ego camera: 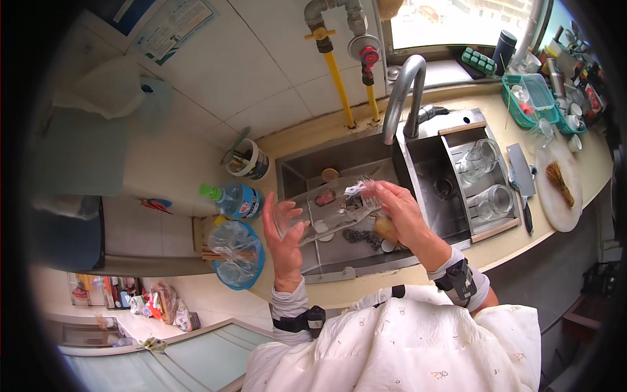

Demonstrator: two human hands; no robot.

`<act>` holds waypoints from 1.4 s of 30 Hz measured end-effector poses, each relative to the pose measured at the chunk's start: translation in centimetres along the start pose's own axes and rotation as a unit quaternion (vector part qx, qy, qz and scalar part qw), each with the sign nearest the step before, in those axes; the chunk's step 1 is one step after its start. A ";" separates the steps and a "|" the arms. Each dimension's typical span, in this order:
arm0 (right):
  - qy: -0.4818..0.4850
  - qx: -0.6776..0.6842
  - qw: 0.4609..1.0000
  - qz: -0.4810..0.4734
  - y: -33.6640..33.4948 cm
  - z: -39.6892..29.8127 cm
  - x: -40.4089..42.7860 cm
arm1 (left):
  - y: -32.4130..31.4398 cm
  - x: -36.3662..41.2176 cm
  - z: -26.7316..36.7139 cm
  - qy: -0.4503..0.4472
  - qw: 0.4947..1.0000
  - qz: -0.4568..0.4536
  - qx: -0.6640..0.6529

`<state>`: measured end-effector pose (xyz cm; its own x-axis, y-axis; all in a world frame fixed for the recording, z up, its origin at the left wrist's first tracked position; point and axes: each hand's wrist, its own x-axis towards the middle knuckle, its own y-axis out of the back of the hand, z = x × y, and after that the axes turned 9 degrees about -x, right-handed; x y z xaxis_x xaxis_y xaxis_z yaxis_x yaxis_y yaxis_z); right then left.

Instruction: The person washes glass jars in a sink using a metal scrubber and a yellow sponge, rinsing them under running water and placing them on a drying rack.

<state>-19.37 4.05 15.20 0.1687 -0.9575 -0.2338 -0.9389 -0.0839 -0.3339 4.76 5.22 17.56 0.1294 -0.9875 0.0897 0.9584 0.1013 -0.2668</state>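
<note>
Over the left basin of a steel sink (333,262), both my hands hold a long clear plastic container (313,220). My left hand (286,245) cups its rounded left end, thumb in front and fingertips behind. At the other end, the fingers of my right hand (404,215) pinch its crinkled edge, beside a small white piece (353,190). Below it in the basin lie a dark mesh scrubber (361,237), a tan lump (385,229), a small white cup (388,246) and a yellowish round piece (329,175). A reddish item (325,197) shows through the plastic.
A curved faucet (416,93) rises behind the sink. Two glass jars (492,203) lie in the right-hand rack. Further right are a cleaver (520,171) and a round board (546,196) with a straw brush (559,183). Leftward stand a pump bottle (240,200) and a blue basin (259,259).
</note>
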 end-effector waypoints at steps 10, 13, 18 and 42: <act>0.125 -0.097 0.987 0.003 0.9 -1.6 -1.3 | 1.0 -1.5 -3.8 0.283 0.915 0.088 -0.272; 0.111 -0.103 0.988 -0.023 1.3 -2.2 -1.7 | 0.6 -1.7 -4.1 0.242 0.939 0.060 -0.238; -0.012 0.104 0.991 -0.082 1.5 -4.1 -2.5 | 0.1 -1.9 -3.8 0.196 0.958 0.000 -0.208; 0.179 -0.205 0.961 -0.058 2.5 -3.6 -2.8 | -1.3 -1.7 -3.8 0.444 0.835 0.031 -0.325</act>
<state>-23.29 5.53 18.33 0.2334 -0.9628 0.1364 -0.9718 -0.2261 0.0664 2.35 6.36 14.06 -0.3423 -0.7126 -0.6124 0.5796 0.3529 -0.7346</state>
